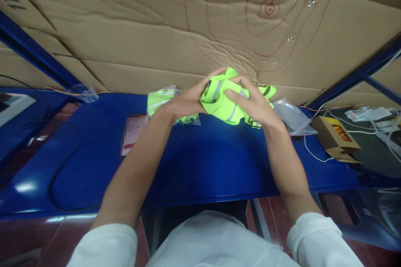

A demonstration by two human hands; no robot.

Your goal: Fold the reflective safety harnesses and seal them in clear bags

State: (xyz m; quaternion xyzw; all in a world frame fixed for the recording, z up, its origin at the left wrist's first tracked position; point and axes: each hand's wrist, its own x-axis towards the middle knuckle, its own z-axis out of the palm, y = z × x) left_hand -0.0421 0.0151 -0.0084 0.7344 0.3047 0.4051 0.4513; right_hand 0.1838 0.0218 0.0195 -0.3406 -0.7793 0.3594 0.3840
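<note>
Above the blue table (200,167), both hands hold a bundle of neon-yellow reflective straps (230,106) with grey stripes and a dark buckle hanging at its lower right. My left hand (194,98) is closed around the bundle's left side, its fingers partly hidden behind the fabric. On the right side, my right hand (250,98) grips it with the thumb pressed on the front. A loop of strap sticks up between the hands. Behind my left wrist lies another neon-yellow reflective bundle (159,99) in clear plastic.
A phone (134,131) lies left of my left forearm. A clear plastic cup (84,92) is at the back left. To the right are a clear plastic bag (291,114), an open cardboard box (336,137) and white cables (313,150). A cardboard wall (140,29) stands behind.
</note>
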